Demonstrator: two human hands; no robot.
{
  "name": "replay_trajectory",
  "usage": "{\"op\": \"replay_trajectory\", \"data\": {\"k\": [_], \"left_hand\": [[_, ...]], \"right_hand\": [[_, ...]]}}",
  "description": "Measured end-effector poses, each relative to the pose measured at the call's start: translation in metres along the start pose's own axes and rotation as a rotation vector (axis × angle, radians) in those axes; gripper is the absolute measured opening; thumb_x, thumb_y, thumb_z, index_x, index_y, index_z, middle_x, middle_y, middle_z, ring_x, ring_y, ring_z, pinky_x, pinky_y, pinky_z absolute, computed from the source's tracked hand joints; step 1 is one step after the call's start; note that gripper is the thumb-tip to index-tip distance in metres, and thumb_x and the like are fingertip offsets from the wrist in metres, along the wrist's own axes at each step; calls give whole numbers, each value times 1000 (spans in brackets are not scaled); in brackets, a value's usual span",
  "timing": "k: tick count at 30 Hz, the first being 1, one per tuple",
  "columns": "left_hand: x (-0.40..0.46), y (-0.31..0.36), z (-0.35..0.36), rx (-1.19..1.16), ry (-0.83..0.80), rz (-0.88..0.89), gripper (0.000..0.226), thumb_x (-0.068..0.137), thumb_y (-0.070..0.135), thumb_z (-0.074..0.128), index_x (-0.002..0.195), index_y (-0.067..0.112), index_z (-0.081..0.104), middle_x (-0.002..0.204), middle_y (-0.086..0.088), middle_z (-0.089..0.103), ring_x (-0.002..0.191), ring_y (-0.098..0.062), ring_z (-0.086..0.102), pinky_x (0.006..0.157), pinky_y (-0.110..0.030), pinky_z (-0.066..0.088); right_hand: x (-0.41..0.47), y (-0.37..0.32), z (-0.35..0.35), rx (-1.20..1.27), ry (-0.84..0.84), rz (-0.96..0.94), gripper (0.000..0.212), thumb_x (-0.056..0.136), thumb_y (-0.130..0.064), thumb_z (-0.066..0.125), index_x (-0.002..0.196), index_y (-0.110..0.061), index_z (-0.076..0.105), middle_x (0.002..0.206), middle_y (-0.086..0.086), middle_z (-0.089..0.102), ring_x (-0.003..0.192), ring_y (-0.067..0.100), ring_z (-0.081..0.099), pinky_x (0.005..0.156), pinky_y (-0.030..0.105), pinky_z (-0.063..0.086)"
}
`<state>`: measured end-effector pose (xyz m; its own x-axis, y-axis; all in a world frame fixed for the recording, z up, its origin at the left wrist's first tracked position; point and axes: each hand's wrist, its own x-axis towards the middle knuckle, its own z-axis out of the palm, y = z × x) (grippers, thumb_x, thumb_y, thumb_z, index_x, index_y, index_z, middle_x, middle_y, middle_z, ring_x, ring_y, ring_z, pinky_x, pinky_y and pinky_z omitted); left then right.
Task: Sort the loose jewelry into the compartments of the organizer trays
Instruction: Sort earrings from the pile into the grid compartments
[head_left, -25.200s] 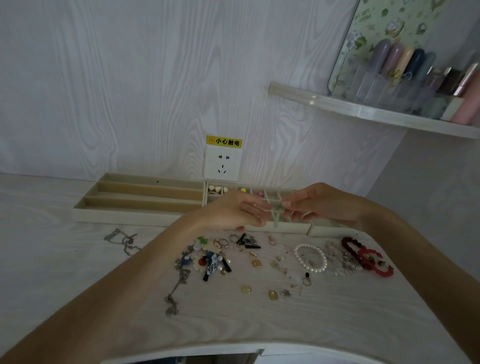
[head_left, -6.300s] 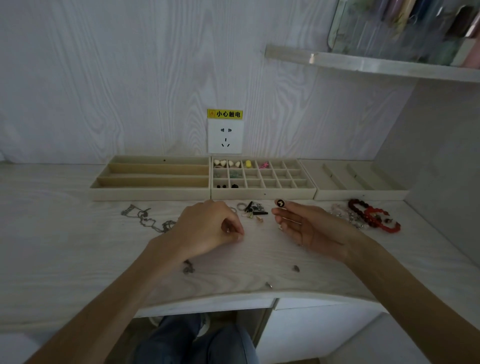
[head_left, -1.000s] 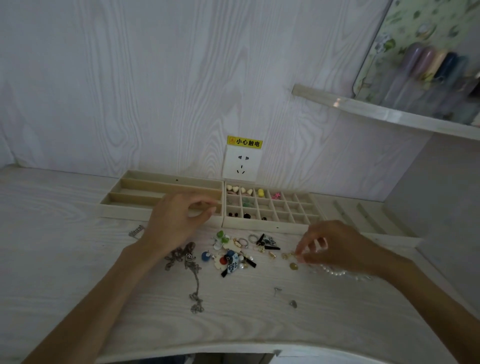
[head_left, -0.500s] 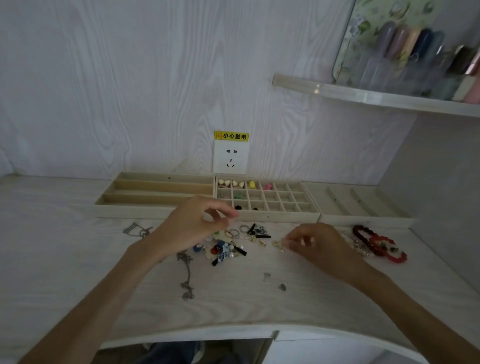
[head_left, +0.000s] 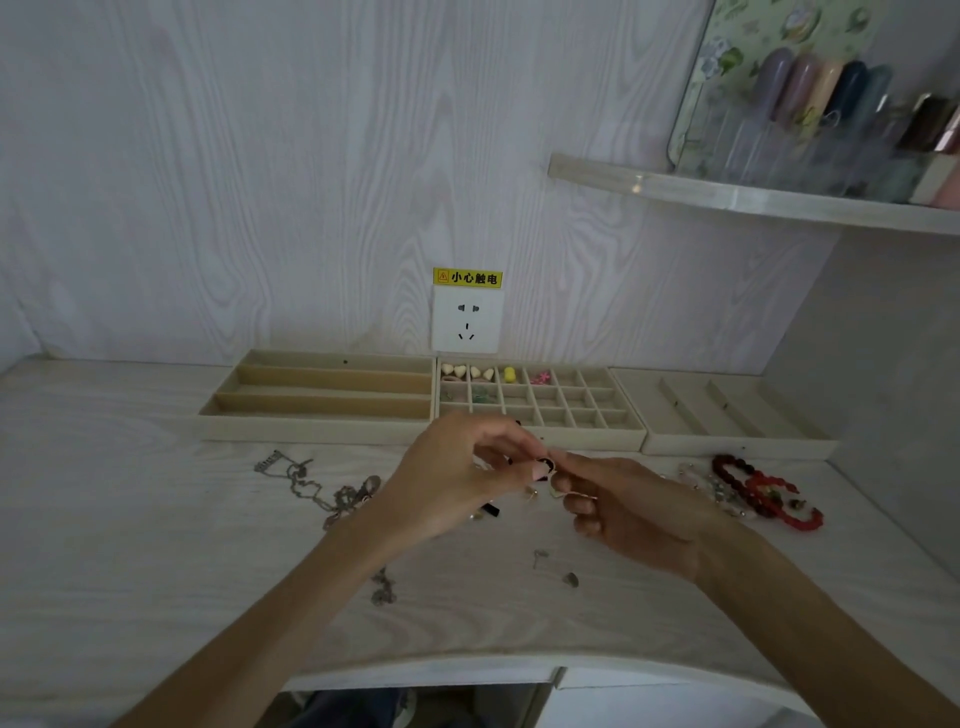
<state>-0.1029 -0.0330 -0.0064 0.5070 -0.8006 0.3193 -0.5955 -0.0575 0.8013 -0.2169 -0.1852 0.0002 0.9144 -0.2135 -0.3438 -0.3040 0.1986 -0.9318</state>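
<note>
Three cream organizer trays line the back wall: a long-slot tray (head_left: 322, 395), a grid tray (head_left: 571, 408) with small earrings in its back cells, and a tray with angled dividers (head_left: 727, 415). My left hand (head_left: 457, 480) and my right hand (head_left: 623, 512) meet just in front of the grid tray, above the loose pile. Between their fingertips they pinch a small black earring (head_left: 543, 462). A silver chain necklace (head_left: 317, 486) lies left of my left hand. Red bead bracelets (head_left: 763, 491) lie on the right. My hands hide much of the pile.
A few small loose pieces (head_left: 556, 566) lie near the desk's front edge (head_left: 467, 662). A wall socket with a yellow warning label (head_left: 467, 317) sits above the trays. A shelf (head_left: 753, 195) with bottles juts out at the upper right, above a side wall.
My two hands have come together in front of the grid tray; half a second ago they were apart. A small black earring now sits between their fingertips.
</note>
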Motion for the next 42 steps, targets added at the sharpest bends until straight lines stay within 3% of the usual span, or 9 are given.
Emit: {"op": "replay_trajectory", "data": {"k": [3, 5, 10, 14, 17, 21, 26, 30, 42], "left_hand": [[3, -8, 0, -3, 55, -56, 12, 78, 34, 73, 90, 30, 73, 83, 17, 72, 81, 1, 67, 84, -33, 54], [6, -9, -2, -9, 79, -67, 13, 78, 33, 73, 91, 30, 74, 83, 15, 73, 78, 1, 68, 83, -32, 55], [18, -10, -7, -22, 141, -55, 14, 79, 29, 73, 92, 29, 73, 85, 16, 73, 77, 3, 67, 79, -25, 55], [22, -27, -21, 137, 278, -67, 22, 85, 42, 62, 105, 36, 66, 88, 23, 67, 77, 7, 63, 69, -17, 52], [21, -46, -32, 239, 389, -106, 18, 88, 40, 59, 104, 35, 66, 85, 24, 66, 73, 9, 61, 65, -13, 49], [31, -55, -38, 297, 300, -142, 17, 89, 36, 60, 103, 34, 69, 88, 23, 66, 74, 9, 59, 65, -13, 47], [50, -44, -44, 317, 240, -94, 16, 90, 35, 60, 102, 33, 70, 93, 21, 67, 76, 7, 58, 67, -12, 45], [62, -43, -45, 330, 196, -79, 17, 90, 31, 61, 104, 31, 70, 93, 20, 67, 76, 9, 57, 67, -8, 43], [82, -41, -42, 428, 43, -72, 16, 90, 32, 59, 99, 33, 72, 101, 17, 69, 91, -1, 61, 82, -27, 52]], "right_hand": [[-1, -6, 7, -321, 255, -195, 18, 82, -34, 66, 91, -20, 72, 70, -12, 65, 52, 0, 49, 58, 14, 39], [2, -13, 8, -459, 362, -320, 6, 79, -31, 70, 83, -27, 72, 60, -16, 65, 44, -4, 51, 50, 7, 39], [22, -28, 4, -720, 327, -412, 3, 77, -35, 70, 80, -35, 70, 77, -13, 70, 71, 1, 63, 64, 10, 46], [44, -52, -11, -1036, 390, -556, 15, 80, -31, 69, 92, -25, 74, 73, -15, 63, 67, 2, 53, 63, 14, 43], [65, -68, -27, -1325, 412, -588, 17, 81, -34, 68, 94, -25, 74, 66, -19, 52, 62, 0, 47, 57, 13, 30], [91, -68, -30, -1584, 316, -530, 18, 83, -37, 67, 95, -26, 74, 74, -8, 60, 70, 8, 52, 66, 20, 36], [101, -61, -28, -1671, 241, -532, 14, 84, -37, 66, 93, -32, 74, 67, -19, 51, 68, 4, 50, 69, 21, 30], [106, -59, -30, -1660, 243, -528, 15, 82, -41, 66, 92, -33, 74, 72, -14, 56, 69, 6, 52, 71, 22, 30], [111, -61, -30, -1708, 153, -475, 18, 85, -42, 61, 98, -35, 72, 75, -14, 53, 73, 6, 49, 71, 23, 30]]}}
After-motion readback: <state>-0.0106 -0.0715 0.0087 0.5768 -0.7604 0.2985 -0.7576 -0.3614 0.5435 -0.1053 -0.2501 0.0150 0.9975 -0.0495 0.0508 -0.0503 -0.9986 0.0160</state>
